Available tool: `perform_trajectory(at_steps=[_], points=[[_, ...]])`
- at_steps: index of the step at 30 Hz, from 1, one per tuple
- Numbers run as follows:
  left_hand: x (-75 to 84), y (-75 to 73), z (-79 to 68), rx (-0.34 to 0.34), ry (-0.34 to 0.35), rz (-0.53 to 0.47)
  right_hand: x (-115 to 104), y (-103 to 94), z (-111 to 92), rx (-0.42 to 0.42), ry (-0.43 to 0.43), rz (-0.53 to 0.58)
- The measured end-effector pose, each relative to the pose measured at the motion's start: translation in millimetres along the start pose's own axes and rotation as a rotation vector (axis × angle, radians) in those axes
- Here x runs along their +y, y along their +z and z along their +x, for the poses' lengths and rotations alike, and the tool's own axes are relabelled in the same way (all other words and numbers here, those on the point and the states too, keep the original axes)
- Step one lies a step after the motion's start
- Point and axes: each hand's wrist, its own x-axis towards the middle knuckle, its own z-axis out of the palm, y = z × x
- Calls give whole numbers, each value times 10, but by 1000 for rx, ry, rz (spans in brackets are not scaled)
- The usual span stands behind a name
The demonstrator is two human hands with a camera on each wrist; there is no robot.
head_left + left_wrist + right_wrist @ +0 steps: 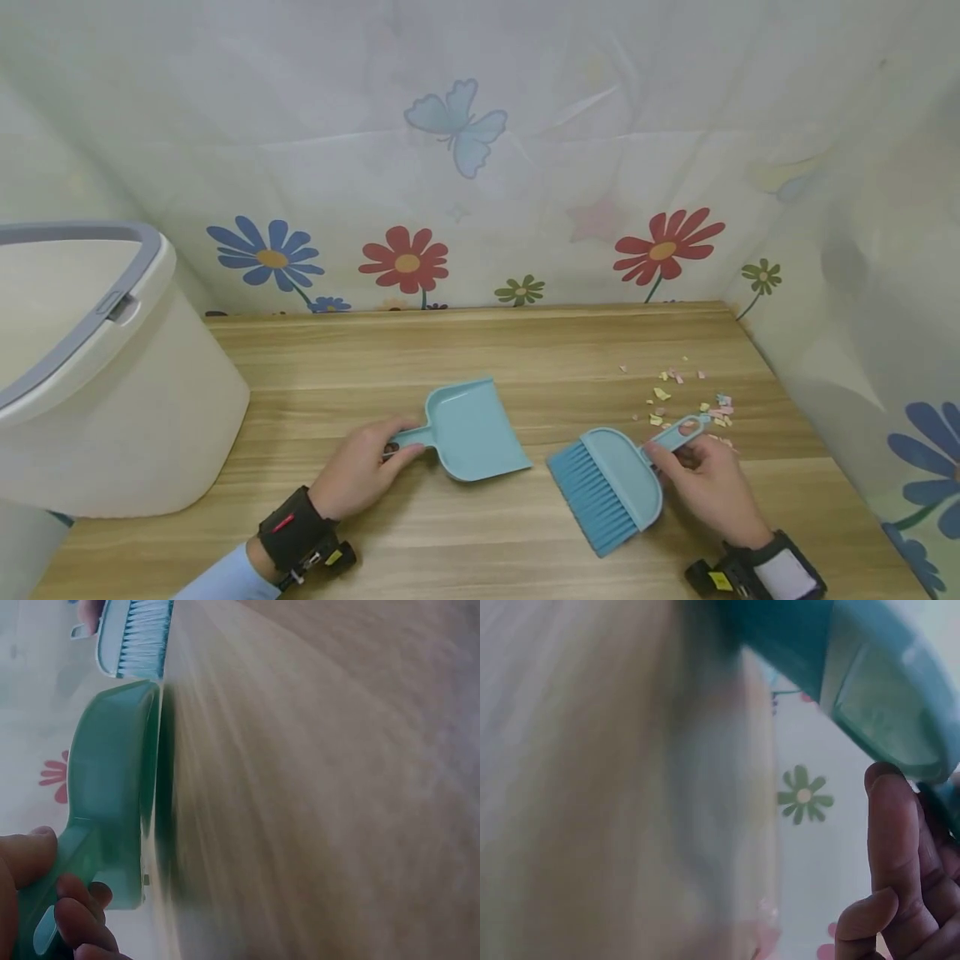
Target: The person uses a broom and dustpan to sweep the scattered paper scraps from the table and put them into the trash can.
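Observation:
A light blue dustpan (474, 429) is held by its handle in my left hand (365, 467), its wide edge facing right. In the left wrist view a narrow gap shows between the dustpan (112, 765) and the tabletop. My right hand (708, 483) grips the handle of a matching hand brush (622, 479), whose blue bristles (592, 497) point left toward the dustpan. Brush and dustpan are apart. Small yellow, pink and blue paper scraps (662, 393) lie scattered behind the right hand, some of them partly hidden by the brush handle.
A large white bin (150, 392) with a grey rim stands at the left of the wooden table (375, 350). A flower-printed curtain (465, 208) hangs along the back and right edges. Each wrist wears a black strap with a small camera.

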Motion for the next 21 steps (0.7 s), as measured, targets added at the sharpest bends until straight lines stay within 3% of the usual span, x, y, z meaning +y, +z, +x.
perform_trajectory(at_steps=[3, 6, 11, 16, 21], points=[[-13, 26, 9, -9, -17, -8, -42, -56, -6, 34, -37, 25], [-34, 43, 19, -18, -26, -14, -113, -163, -5, 130, -98, -6], [-51, 44, 21, -40, -16, 6, -192, -355, 40, 333, -306, -117], [-59, 48, 9, -68, -13, 11, -229, -448, 110, 436, -512, -312], [-65, 63, 0, -94, -23, 8, -237, -387, 151, 469, -588, -570]])
